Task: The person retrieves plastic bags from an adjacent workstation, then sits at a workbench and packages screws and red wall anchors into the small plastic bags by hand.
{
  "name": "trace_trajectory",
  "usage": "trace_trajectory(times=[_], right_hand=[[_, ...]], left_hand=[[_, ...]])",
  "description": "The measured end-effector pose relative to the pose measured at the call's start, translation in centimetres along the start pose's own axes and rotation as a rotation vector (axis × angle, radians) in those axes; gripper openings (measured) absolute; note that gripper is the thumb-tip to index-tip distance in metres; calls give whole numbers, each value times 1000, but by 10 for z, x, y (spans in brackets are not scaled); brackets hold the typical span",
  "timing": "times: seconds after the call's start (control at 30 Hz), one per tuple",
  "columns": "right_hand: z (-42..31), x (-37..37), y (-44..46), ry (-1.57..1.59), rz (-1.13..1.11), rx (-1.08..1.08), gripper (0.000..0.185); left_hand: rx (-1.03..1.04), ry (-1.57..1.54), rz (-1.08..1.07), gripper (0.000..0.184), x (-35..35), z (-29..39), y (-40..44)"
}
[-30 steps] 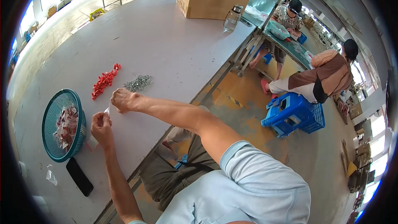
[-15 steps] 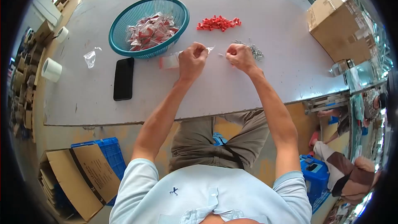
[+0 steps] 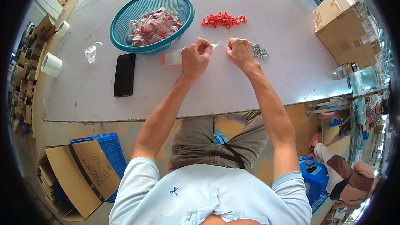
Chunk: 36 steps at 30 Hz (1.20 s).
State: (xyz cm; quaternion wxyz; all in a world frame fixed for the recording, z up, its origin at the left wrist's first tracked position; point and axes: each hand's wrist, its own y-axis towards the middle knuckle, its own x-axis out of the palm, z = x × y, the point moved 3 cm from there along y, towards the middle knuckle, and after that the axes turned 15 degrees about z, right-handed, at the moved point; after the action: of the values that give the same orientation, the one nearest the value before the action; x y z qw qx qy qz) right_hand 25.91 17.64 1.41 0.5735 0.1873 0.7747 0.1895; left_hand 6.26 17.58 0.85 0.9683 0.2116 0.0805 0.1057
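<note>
My left hand [image 3: 196, 57] is closed on a small clear plastic bag [image 3: 215, 45], whose tip sticks out to the right of the fingers. My right hand [image 3: 241, 52] is closed just beside the pile of metal screws [image 3: 260, 51]; what its fingers hold, if anything, is hidden. A gap separates the two hands. Beyond them lies a heap of small red parts [image 3: 223, 20]. Flat bags with a red edge [image 3: 171, 58] lie by my left wrist. The teal basket [image 3: 116, 35] at the upper left holds many clear bags with red pieces inside.
A black phone [image 3: 124, 75] lies below the basket. Left of it are a crumpled plastic bag [image 3: 90, 53] and tape rolls [image 3: 51, 65]. A cardboard box [image 3: 344, 25] and a glass bottle [image 3: 346, 70] stand at the right. Another person [image 3: 354, 179] sits at the lower right.
The view has swung round from the right to face the table squarely. Since half a second ago, my right hand has moved slightly up and turned, and the gap between my hands remains.
</note>
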Motion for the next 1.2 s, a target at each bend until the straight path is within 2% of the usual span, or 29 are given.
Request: trace_trajectory(times=[0.07,0.13,0.17,0.2,0.23,0.27,0.3,0.33,0.37,0.47,0.53,0.7,0.8,0.87,0.97,1.1,1.2], right_hand=[[-3,7,5,-46,-47,-37,10],[9,15,11,-172,-116,-100,10],[26,35,-10,-279,295,-424,14],[26,34,-11,-145,410,-428,17],[17,22,1,-102,-14,-131,19],[17,27,3,-58,43,-96,16],[10,25,18,-154,-202,14,15],[-5,3,20,-227,-284,90,17],[-4,18,20,-251,-239,72,21],[-19,13,14,-245,-304,68,21],[-21,15,12,-242,-291,-54,16],[-19,-1,1,-168,-201,-180,16],[-12,-5,-5,-77,-228,-62,23],[-10,-7,-14,52,-72,-28,16],[-12,-11,-24,99,28,-20,6],[-8,-18,-38,269,72,35,4],[-6,-26,-47,378,50,167,7]], left_hand=[[2,-18,-7,6,-4,-4,-1],[124,35,23,3,2,-9,0],[105,26,-2,3,4,-11,0],[89,7,-37,4,4,-18,2],[84,-19,-33,4,4,-27,4],[33,-70,-49,4,7,-42,5],[17,-64,-81,1,6,-42,6],[-37,-106,-96,1,6,-35,4],[-93,-130,-100,3,5,-29,2],[-93,-175,-100,5,5,-24,-2],[-95,-158,-96,5,6,-20,-4],[-82,-129,-87,5,4,-13,-3],[-82,-147,-104,4,5,-17,-3],[-51,-68,-104,4,5,-16,-4],[-27,-2,-112,4,6,-18,-7],[46,66,-94,5,6,-13,-10],[124,134,-98,4,6,2,-14]])
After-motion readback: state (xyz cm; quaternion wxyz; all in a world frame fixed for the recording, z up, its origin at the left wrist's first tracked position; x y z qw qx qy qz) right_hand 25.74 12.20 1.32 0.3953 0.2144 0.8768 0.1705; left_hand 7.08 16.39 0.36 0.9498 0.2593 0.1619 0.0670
